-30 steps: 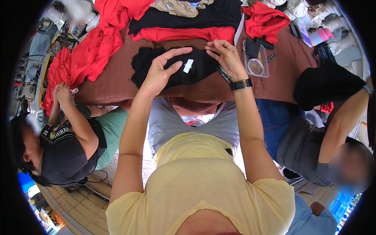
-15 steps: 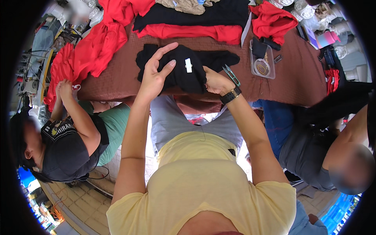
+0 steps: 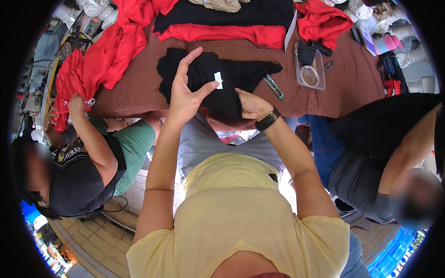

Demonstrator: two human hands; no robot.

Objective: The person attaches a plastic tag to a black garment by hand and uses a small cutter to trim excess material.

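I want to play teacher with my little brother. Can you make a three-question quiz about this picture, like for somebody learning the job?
1. Where do the green snips lie?
a) inside a plastic box
b) on the brown tablecloth
c) on the floor

2. True or false: the thumb of the left hand is at the white tag.

3. What is the right hand holding?

Key:
1. b
2. True
3. The edge of the black cloth

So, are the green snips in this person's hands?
No, the green snips lie on the brown cloth, apart from the left hand and right hand.
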